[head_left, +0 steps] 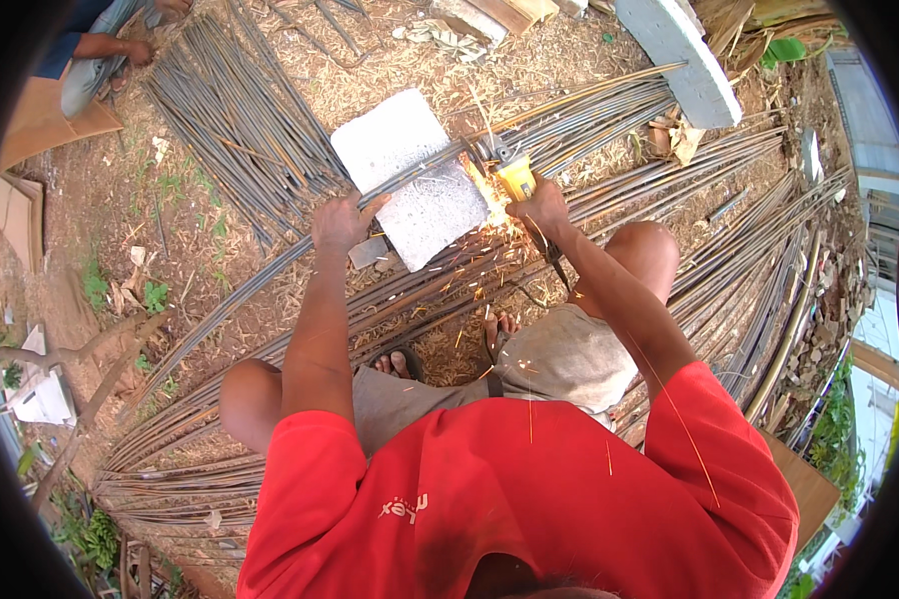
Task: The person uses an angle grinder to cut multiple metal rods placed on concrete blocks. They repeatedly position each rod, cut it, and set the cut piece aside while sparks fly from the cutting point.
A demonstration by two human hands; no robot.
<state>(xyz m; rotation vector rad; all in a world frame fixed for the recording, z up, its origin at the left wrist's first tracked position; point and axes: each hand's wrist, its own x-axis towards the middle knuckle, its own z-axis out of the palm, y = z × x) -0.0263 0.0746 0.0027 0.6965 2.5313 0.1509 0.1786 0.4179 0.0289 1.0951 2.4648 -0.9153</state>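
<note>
My left hand grips a narrow bundle of long steel rods, its thumb stretched along them. The rods lie across a pale, speckled slab on the ground. In my right hand is a yellow angle grinder, its disc end against the rods at the slab's right side. Bright orange sparks spray from there down toward my feet. The exact point where the disc meets the rods is partly hidden by glare and the tool. A small grey block lies beside my left hand.
A pile of shorter rods lies at the upper left, near another person's hand. Long rods fan out on the right and run beneath my legs. A grey concrete piece stands far right; a bare branch lies at left.
</note>
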